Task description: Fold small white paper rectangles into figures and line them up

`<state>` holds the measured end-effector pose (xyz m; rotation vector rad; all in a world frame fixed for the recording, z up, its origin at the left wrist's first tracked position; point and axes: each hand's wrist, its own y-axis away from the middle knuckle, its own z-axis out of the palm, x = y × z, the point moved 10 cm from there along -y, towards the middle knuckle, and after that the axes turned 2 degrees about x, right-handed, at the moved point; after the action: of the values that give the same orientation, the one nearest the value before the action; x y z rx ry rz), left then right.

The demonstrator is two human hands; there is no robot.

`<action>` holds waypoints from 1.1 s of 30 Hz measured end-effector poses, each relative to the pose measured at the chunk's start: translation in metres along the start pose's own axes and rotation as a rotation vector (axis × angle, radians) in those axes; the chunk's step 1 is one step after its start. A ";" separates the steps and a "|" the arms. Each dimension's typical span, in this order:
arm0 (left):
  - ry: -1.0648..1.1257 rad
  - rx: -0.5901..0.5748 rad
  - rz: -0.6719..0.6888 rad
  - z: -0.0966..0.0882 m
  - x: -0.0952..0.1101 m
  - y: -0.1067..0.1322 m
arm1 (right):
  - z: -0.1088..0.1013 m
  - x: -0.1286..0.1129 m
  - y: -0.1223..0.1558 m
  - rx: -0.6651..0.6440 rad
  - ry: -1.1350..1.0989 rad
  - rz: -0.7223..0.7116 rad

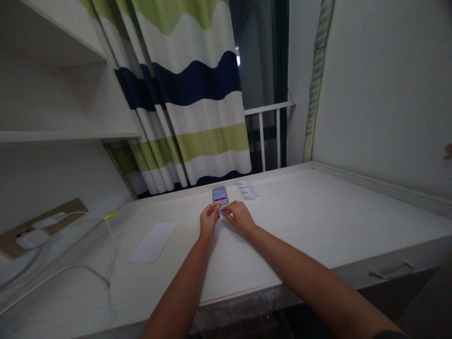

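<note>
- Head view: small white paper piece (221, 213) sits on the desk (318, 212), touching the near edge of the phone (220, 195).
- Left hand (209, 221) and right hand (240, 217) both pinch it, fingers drawn narrow; I can't resolve finer detail.
- My judgement: an uneven pull between the hands could tear or crease it.
- A forward push could shove the phone into the folded paper pieces (247, 189) just beyond.

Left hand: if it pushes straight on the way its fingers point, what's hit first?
The left hand already seems to touch the small paper piece, shared with the right hand. Past that, the smartphone lying on the desk comes first, though depth is unclear.
</note>
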<state>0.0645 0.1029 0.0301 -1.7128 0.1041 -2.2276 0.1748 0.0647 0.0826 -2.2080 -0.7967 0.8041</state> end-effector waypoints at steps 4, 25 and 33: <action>0.025 -0.019 -0.029 0.002 -0.001 0.001 | 0.001 0.006 -0.001 0.015 -0.037 0.030; 0.040 -0.180 -0.150 0.018 -0.015 0.006 | 0.001 0.050 0.001 0.083 -0.417 0.314; 0.048 -0.193 -0.147 0.018 -0.014 0.006 | 0.004 0.051 0.000 0.061 -0.423 0.322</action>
<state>0.0865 0.1040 0.0203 -1.8187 0.2174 -2.4365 0.2039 0.1028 0.0638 -2.1683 -0.5997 1.4673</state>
